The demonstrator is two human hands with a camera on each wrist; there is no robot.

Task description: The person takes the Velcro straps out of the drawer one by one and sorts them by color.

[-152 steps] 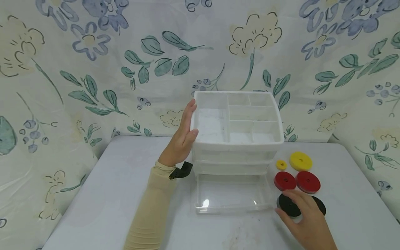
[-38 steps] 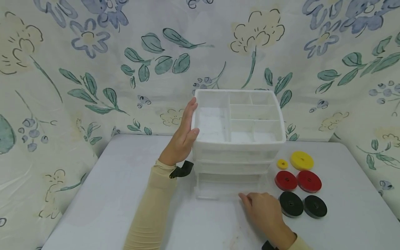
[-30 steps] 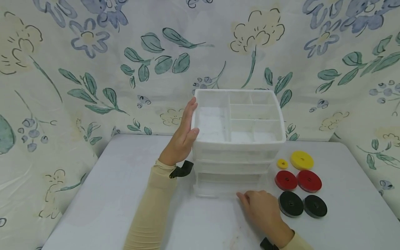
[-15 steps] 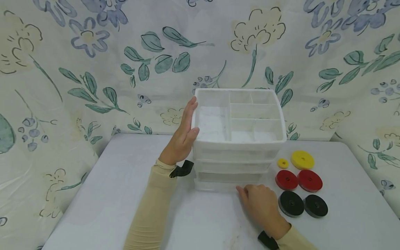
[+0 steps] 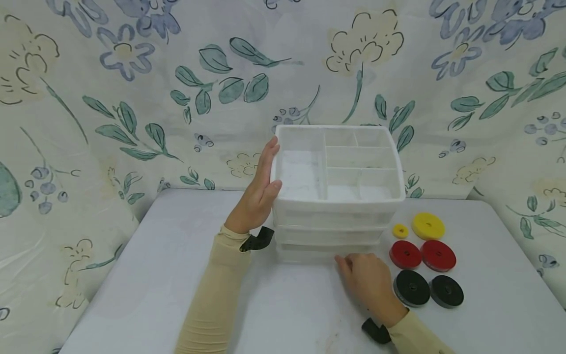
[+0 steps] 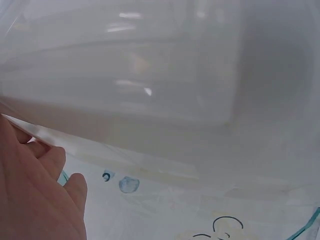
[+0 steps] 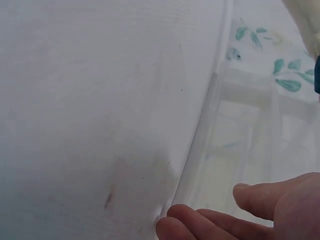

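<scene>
A white plastic drawer organizer [image 5: 338, 216], with a divided tray on top, stands at the back middle of the table. My left hand [image 5: 254, 199] lies along its left side, fingers straight and thumb by the front corner. At the bottom front, my right hand [image 5: 369, 285] presses the clear bottom drawer [image 5: 305, 255], which is almost level with the drawers above. In the right wrist view the fingers [image 7: 200, 222] lie at the drawer's lower edge and the thumb stands apart from them. The left wrist view has the organizer's smooth side wall [image 6: 150, 75] beside the left hand.
Right of the organizer lie flat round discs: a small yellow disc [image 5: 400, 231], a large yellow disc [image 5: 428, 226], two red discs [image 5: 438, 255] and two black discs [image 5: 447, 291]. The black ones sit close to my right hand. A floral cloth [image 5: 199, 123] hangs behind the white table [image 5: 185, 221].
My right hand has left a black disc and moved to the bottom drawer. That drawer, pulled far out before, has slid back in with the hand. The left hand stays in place.
</scene>
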